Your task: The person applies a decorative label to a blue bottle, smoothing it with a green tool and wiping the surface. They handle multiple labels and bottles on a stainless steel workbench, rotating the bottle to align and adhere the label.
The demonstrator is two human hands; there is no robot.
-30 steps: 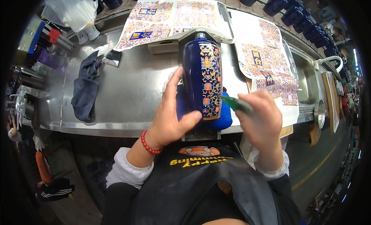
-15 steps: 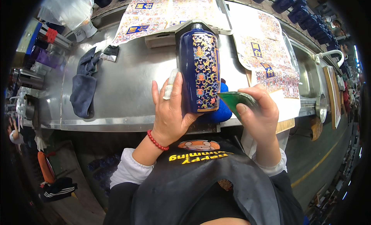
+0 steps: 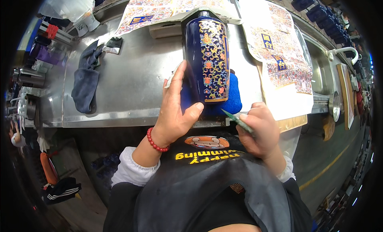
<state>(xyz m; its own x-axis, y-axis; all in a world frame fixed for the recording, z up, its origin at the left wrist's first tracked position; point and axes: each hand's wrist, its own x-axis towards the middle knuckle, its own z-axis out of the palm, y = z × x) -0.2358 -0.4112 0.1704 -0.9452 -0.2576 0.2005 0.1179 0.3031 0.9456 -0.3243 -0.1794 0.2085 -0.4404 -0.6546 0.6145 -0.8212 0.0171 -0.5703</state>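
A glossy dark blue bottle (image 3: 195, 60) with a colourful floral panel (image 3: 213, 58) lies neck away from me, on or against a bright blue cloth (image 3: 235, 94). My left hand (image 3: 174, 108) is open along its left side, fingers stretched and thumb near the base; I cannot tell whether it touches. A white wrapping (image 3: 172, 77) shows at one of its fingers, partly hidden. Low to the right of the base, my right hand (image 3: 259, 130) pinches a thin green scraper (image 3: 235, 119), seen nearly edge-on, its tip apart from the bottle.
Patterned printed sheets (image 3: 275, 44) lie right of the bottle and more (image 3: 159, 12) beyond it. A dark cloth (image 3: 86, 86) and a small black packet (image 3: 114, 45) lie left on the metal table (image 3: 131, 76). At the right is a sink (image 3: 315, 64) with a white tap (image 3: 344, 52).
My right hand has drawn down from the bottle's lower right side, turning the scraper edge-on. My left fingers have straightened and the thumb has come off the bottle's base.
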